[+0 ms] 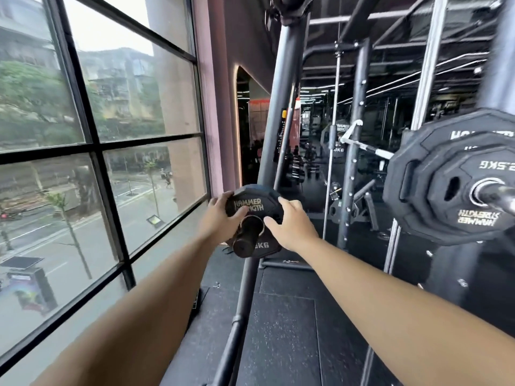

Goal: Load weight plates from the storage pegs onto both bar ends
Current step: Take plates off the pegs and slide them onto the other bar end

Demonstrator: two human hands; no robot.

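Note:
A small black "Hammer Strength" weight plate [255, 208] sits on a dark storage peg [246, 239] that sticks out from the slanted rack upright. My left hand [218, 218] grips the plate's left edge, thumb across its face. My right hand [291, 227] holds the plate's right edge with fingers curled over the rim. At the right, the bar end [498, 195] carries a large black plate [412, 176] and a smaller 2.5 kg plate [471, 190] in front of it.
A large window [94, 151] fills the left side. The slanted black rack upright [276, 115] runs from top centre down to the floor. More rack posts and a chrome guide rod [331, 162] stand behind. Black rubber flooring [281, 330] lies below.

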